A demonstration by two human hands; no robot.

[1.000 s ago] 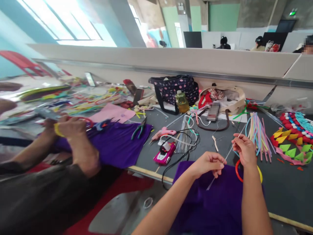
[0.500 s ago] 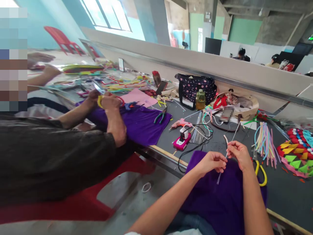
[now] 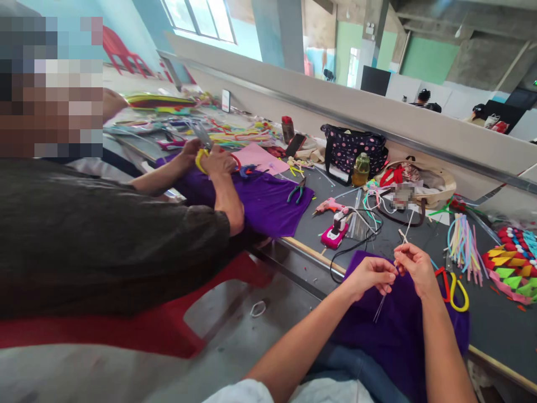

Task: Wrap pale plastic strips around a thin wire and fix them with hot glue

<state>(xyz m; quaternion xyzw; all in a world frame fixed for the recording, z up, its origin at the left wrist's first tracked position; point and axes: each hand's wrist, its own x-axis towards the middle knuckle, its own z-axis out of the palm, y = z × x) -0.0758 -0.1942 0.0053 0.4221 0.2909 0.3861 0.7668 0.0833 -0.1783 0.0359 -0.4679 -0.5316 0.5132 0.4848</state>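
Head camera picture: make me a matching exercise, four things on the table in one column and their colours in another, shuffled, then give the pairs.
Things:
1. cloth under the person's hands
2. glue gun
3. bottle by the dotted bag
4. scissors beside the right hand

Colours:
A. red and yellow handles
B. purple
C. pink
D. yellowish with a green cap

Pairs: 1-B, 2-C, 3-D, 4-A

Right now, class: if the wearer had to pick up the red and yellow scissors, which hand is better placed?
Probably the right hand: the scissors lie on the table just beside it, while the left hand sits farther away. Both pinch the thin stick, so one must let go.
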